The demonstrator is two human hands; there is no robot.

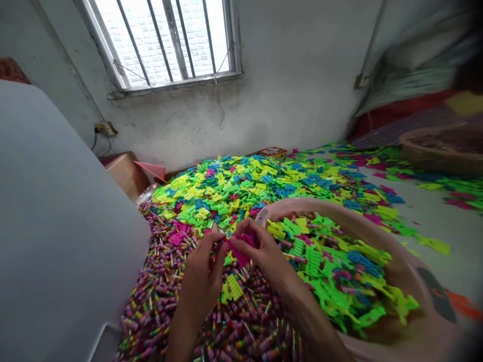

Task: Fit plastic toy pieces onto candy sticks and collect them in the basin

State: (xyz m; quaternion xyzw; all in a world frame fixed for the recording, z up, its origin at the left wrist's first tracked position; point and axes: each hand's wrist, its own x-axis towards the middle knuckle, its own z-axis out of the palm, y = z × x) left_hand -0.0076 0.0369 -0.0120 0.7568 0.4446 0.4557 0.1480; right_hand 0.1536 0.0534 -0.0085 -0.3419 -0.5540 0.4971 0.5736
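My right hand (264, 251) pinches a flat magenta plastic piece (243, 255) in front of me. Close against it, my left hand (206, 264) has thumb and forefinger pressed together at the piece's left edge; whatever small thing they hold is hidden. Beneath both hands spreads a heap of small striped, multicoloured tubes (158, 301), with a yellow plastic piece (232, 289) lying on top. To the right, a pink tub (407, 261) holds green, yellow, blue and magenta plastic pieces (320, 266), some with striped tubes among them.
A large pile of bright plastic pieces (241, 186) rises behind the hands toward the wall and barred window (162, 40). A pale smooth panel (64, 216) stands at left. Another basin (445, 151) sits at far right among scattered pieces.
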